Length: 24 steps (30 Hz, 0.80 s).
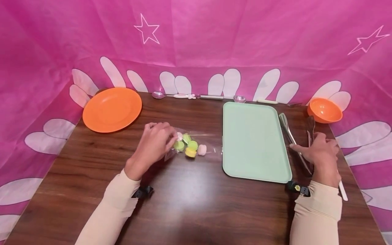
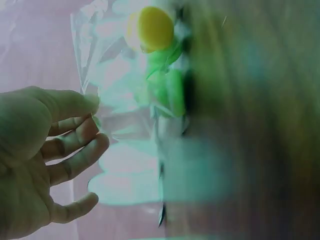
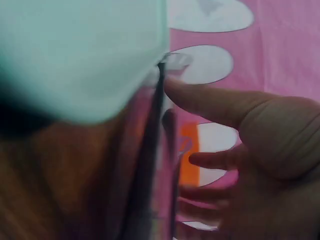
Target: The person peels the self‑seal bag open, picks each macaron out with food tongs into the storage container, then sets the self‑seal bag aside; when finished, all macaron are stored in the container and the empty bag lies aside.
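Observation:
My left hand [image 1: 156,139] pinches the edge of a clear plastic bag [image 1: 211,140] between thumb and index finger, its other fingers spread in the left wrist view. Inside the bag lie several macarons: green ones [image 1: 192,145], a yellow one [image 1: 190,152] and a pink one [image 1: 202,150]. Over the right part of the table, my right hand [image 1: 323,154] spreads its fingers above long utensils. Its thumb is close to a metal utensil like tongs [image 1: 286,126]; whether they touch I cannot tell. A darker utensil [image 1: 311,124] lies partly under that hand.
Between the hands lies a light green tray [image 1: 257,143]. An orange plate [image 1: 112,109] is at the back left, an orange bowl [image 1: 325,110] at the back right. Spoons [image 1: 158,95] and other utensils line the back edge by the pink cloth. A white handle [image 1: 343,191] lies at right.

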{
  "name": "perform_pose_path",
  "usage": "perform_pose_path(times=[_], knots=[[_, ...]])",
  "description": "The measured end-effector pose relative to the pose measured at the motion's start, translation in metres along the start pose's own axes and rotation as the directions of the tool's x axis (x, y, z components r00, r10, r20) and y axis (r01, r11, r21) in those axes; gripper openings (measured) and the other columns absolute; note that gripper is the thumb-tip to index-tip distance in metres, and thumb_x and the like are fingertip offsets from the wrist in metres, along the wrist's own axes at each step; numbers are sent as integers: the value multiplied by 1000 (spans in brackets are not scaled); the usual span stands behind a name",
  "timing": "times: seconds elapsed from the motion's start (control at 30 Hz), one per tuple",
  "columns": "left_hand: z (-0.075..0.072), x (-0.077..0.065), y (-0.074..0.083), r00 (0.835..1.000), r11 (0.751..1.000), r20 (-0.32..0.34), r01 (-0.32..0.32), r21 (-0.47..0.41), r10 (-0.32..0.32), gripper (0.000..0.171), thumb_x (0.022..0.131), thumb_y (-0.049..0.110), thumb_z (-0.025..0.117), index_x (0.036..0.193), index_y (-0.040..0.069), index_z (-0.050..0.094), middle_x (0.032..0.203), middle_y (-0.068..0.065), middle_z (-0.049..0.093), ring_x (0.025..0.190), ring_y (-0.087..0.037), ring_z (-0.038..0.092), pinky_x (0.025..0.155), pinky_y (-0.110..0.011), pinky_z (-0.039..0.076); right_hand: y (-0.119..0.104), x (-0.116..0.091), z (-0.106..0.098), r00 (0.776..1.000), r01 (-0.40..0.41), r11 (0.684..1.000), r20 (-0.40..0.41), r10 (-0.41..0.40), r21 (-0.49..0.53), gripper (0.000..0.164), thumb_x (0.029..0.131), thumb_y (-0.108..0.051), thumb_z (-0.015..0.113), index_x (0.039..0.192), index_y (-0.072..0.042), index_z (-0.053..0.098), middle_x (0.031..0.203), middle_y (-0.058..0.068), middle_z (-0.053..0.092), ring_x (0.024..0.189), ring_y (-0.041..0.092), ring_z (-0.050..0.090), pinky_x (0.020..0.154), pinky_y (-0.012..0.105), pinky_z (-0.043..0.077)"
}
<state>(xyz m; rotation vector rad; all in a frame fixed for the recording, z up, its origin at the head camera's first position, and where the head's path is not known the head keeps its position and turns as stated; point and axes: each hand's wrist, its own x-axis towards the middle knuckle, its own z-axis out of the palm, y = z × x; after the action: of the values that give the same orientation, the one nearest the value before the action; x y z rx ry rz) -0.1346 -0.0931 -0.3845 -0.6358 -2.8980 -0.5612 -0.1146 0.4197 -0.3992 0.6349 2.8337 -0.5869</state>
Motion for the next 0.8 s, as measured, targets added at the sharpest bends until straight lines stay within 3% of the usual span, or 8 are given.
perform_pose_path(times=[0.13, 0.37, 0.47, 0.57, 0.7, 0.8], knots=[[-12, 2, -11, 997, 999, 81, 12, -34, -9, 8, 98, 19, 80, 100, 11, 81, 98, -6, 76, 102, -30, 72, 107, -62, 45, 5, 11, 9, 999, 51, 998, -10, -51, -22, 103, 96, -41, 75, 149, 25, 17, 136, 58, 34, 126, 72, 40, 107, 79, 38], [-8, 8, -18, 978, 988, 163, -113, -101, 129, 4, 93, 18, 85, 92, 16, 82, 92, 1, 76, 89, -22, 69, 93, -54, 50, 0, 11, 13, 994, 67, 997, -84, -70, -38, 76, 97, -41, 72, 124, 24, 43, 116, 50, 50, 108, 66, 50, 94, 73, 45], [-3, 10, -17, 970, 981, 166, -162, -103, 178, 4, 92, 18, 86, 93, 16, 83, 89, 1, 75, 85, -20, 68, 90, -50, 52, -4, 2, 3, 992, 81, 996, -91, -85, -50, 68, 98, -40, 69, 123, 20, 52, 114, 47, 56, 102, 63, 51, 88, 70, 47], [0, 11, -18, 965, 976, 158, -194, -95, 208, 4, 91, 17, 87, 91, 16, 83, 87, 2, 75, 82, -18, 68, 87, -48, 54, -7, -12, -15, 991, 99, 994, -90, -103, -48, 67, 99, -40, 68, 133, 16, 53, 114, 44, 58, 100, 60, 52, 81, 64, 48], [0, 11, -21, 968, 975, 135, -202, -96, 213, 4, 91, 17, 87, 91, 15, 83, 87, 2, 74, 82, -18, 69, 86, -46, 55, -15, -33, -38, 976, 195, 980, -92, -197, -40, 67, 97, -43, 75, 142, 4, 60, 101, 35, 67, 91, 51, 58, 68, 45, 44], [-1, 11, -23, 971, 976, 127, -190, -106, 203, 5, 91, 17, 86, 93, 14, 83, 89, 2, 76, 85, -18, 71, 87, -45, 56, -29, -45, -48, 943, 327, 944, -43, -329, -45, 68, 92, -46, 83, 146, -7, 65, 85, 16, 75, 84, 36, 61, 67, 33, 42]])
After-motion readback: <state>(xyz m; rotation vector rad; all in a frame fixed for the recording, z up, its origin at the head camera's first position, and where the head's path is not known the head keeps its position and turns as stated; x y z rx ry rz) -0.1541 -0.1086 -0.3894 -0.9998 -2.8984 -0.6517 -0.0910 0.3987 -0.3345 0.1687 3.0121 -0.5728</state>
